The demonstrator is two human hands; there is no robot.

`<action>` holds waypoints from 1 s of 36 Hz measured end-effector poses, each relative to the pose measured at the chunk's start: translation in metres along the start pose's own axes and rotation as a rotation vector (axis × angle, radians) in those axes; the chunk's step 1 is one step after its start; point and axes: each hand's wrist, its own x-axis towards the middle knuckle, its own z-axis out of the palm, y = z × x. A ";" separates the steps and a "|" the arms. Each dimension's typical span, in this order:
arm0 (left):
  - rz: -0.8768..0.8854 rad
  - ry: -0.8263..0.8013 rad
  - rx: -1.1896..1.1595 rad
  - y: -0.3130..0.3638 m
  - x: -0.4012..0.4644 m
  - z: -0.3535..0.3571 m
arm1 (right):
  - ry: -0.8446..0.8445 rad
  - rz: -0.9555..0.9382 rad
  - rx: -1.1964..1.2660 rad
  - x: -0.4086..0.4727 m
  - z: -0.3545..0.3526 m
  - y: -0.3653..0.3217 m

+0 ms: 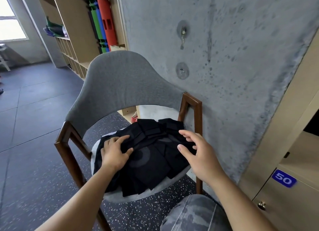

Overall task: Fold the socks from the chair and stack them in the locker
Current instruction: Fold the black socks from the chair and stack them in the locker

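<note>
A heap of black socks (148, 161) covers the seat of a grey chair (120, 85) with brown wooden arms. My left hand (114, 151) lies on the left side of the heap, its fingers and thumb closing on a fold of black sock. Over the heap's right side my right hand (196, 149) hovers with its fingers spread and loosely bent, holding nothing. The beige lockers (296, 141) stand at the right, one compartment open above the door numbered 50.
A rough concrete wall (224, 58) rises right behind the chair. My knee in camouflage trousers (193, 215) is at the bottom. Wooden cubby shelves (72, 46) and coloured rolled mats (101, 20) stand at the far left. Dark speckled floor spreads left of the chair.
</note>
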 end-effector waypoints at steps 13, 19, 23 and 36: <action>0.186 0.212 0.043 -0.015 0.000 0.004 | 0.036 0.008 -0.055 -0.008 -0.022 0.003; 0.285 0.197 0.109 -0.020 -0.006 0.001 | 0.049 0.026 -0.073 -0.017 -0.033 0.005; 0.278 0.226 0.058 -0.015 -0.011 -0.006 | 0.049 0.052 -0.095 -0.026 -0.041 0.005; 0.386 0.307 -0.125 0.005 -0.012 -0.051 | 0.039 0.022 -0.210 -0.060 -0.043 -0.016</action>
